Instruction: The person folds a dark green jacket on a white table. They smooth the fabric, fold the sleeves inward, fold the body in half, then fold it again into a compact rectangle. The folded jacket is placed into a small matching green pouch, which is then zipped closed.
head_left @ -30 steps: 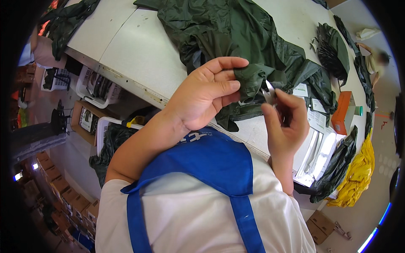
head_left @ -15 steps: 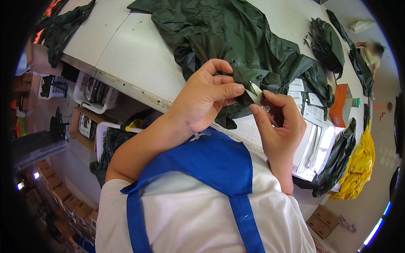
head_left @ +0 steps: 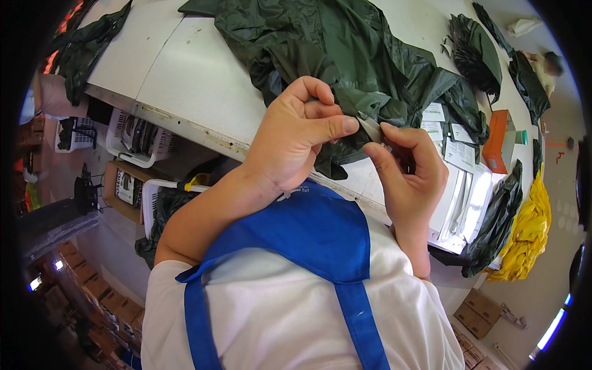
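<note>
A dark green, coated-looking garment [head_left: 302,46] lies rumpled on the white table [head_left: 185,74] in front of me. My left hand [head_left: 302,129] is closed at its near edge, thumb against the curled fingers, in what looks like a pinch on the cloth. My right hand [head_left: 412,172] is closed round a small silver tool with pointed blades, apparently thread snips [head_left: 370,129]. Their tips reach to the cloth beside my left thumb. The handle is mostly hidden in my right fingers.
At the right stand printed white cards [head_left: 459,157], an orange box [head_left: 497,142] and a folded dark green stack [head_left: 475,58]. Yellow cloth [head_left: 529,237] hangs farther right. Below the table edge are white baskets [head_left: 161,145] and a carton [head_left: 123,191]. Another person [head_left: 547,71] is far right.
The snips' blades have turned and come nearer my left thumb, and they look narrower now. Both hands stay almost in place, and the view has shifted slightly.
</note>
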### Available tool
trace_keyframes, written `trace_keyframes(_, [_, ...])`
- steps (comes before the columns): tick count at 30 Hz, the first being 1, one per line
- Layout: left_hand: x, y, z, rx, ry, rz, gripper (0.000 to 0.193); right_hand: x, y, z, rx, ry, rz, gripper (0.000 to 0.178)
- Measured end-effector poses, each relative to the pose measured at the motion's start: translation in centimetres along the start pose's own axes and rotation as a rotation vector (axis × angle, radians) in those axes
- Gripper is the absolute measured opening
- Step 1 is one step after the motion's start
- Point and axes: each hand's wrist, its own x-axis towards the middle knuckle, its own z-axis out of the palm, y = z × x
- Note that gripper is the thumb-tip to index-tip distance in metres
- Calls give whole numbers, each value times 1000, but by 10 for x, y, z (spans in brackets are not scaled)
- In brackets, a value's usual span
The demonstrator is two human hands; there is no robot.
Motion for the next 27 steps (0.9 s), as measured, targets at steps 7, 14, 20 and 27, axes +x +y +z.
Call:
trace_keyframes(7, [-1,-2,-5,10,4,-2,32,0,23,11,849,49,72,36])
trace_keyframes(14, [-8,13,-8,50,-44,-63,19,30,54,-5,407,167,-78,20])
trace_keyframes(20, [-19,40,-22,266,-137,13,25,44,126,20,722,-469,317,72])
trace_keyframes(27, [-14,55,-18,1362,-290,520,22,37,110,68,850,-542,416,43])
